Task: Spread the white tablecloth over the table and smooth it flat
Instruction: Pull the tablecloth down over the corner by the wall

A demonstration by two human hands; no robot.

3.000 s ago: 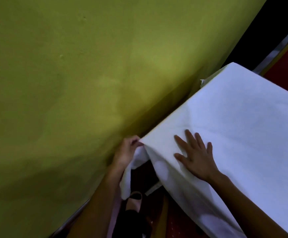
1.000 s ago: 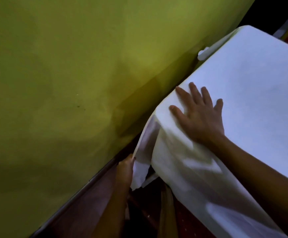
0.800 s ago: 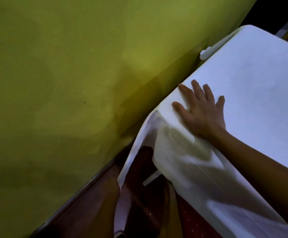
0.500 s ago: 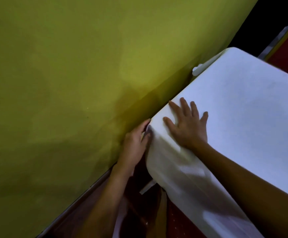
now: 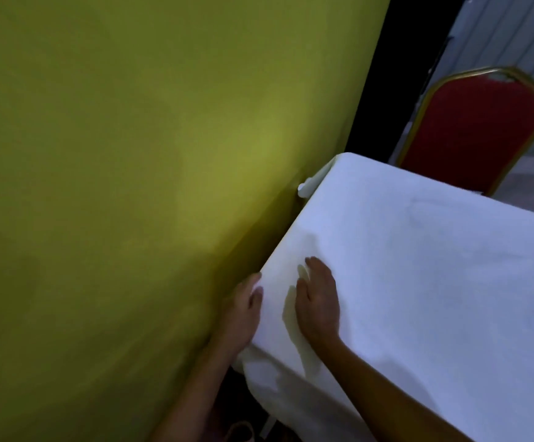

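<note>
white tablecloth now covers the whole visible table top, near edge draping over the front | yellow wall close along its side | right hand flat, open, pressing cloth near the corner | left hand has come up from below to the wall-side edge, fingers loosely curled, grip unclear | hanging corner flap of 0.8 s ago now tucked; likely only final smoothing left

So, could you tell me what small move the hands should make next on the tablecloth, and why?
Probably slide the right hand, flat near the corner, along the wall-side edge. The white tablecloth looks smooth ahead, but a white fold sticks out there. The left hand steadies the corner.
</note>
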